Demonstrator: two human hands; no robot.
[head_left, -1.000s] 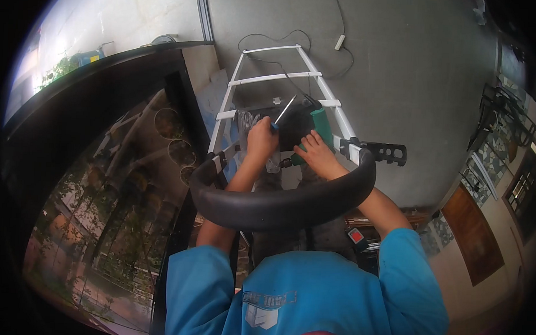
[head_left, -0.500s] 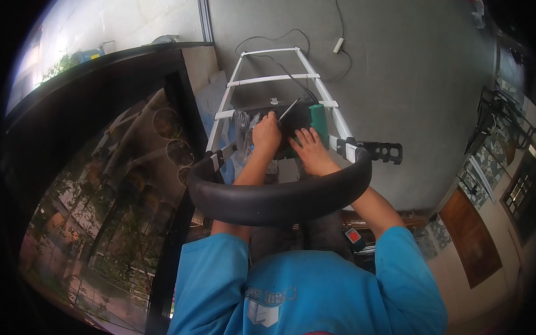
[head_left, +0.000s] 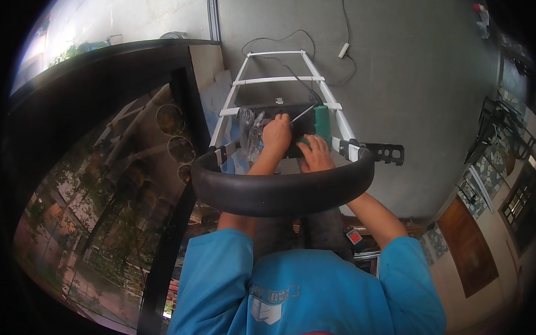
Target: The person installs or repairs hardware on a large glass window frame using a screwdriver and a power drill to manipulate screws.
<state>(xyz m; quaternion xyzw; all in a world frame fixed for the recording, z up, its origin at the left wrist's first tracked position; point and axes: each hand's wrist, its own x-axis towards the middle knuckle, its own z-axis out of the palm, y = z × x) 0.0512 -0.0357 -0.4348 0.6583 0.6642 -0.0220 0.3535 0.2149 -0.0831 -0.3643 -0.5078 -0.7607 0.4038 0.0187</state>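
My left hand (head_left: 277, 135) is closed round the near end of a thin pale rod (head_left: 303, 114), which slants up to the right over a black tray (head_left: 274, 106) on the ladder. Whether the rod has a handle inside my fist is hidden. To its right, my right hand (head_left: 317, 154) has its fingers bent in over the tray, with a bit of green showing at the fingertips. What they grip I cannot make out. A green cylindrical object (head_left: 322, 123) lies along the tray's right side. Crumpled clear plastic (head_left: 250, 131) hangs at the left, beside my left hand.
The white ladder (head_left: 278, 80) has a thick black padded rail (head_left: 282, 191) in front of my body. A black slotted bracket (head_left: 389, 154) juts out right. A dark cable (head_left: 295, 76) runs to the tray area. At left is a dark-framed glass pane (head_left: 113, 203).
My right hand's fingers, spread out before, have curled in over the tray. My left hand and the rod have shifted right, and the rod now leans lower. The whole view has shifted slightly.
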